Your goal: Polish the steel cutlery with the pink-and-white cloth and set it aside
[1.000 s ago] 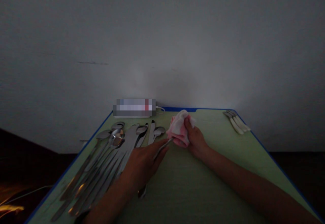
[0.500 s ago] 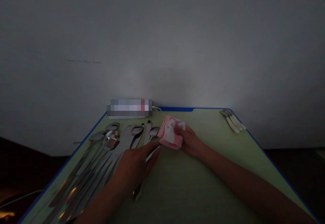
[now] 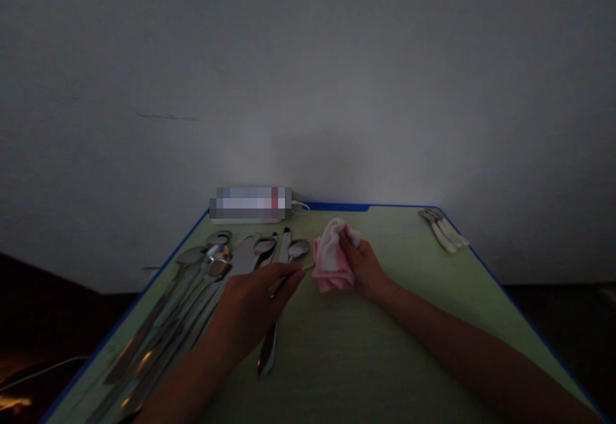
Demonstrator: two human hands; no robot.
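Your left grip point(image 3: 253, 302) is pinching a utensil point(image 3: 308, 267) over the counter point(image 3: 360, 360); the cloth point(image 3: 333, 260) your right grip point(image 3: 368, 270) is clutching is hiding its far end. The cloth is looking more bunched than before.

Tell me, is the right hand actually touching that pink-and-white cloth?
Touching. The head view shows the right hand gripping the pink-and-white cloth, with the thumb lying over its folds and no gap between them.
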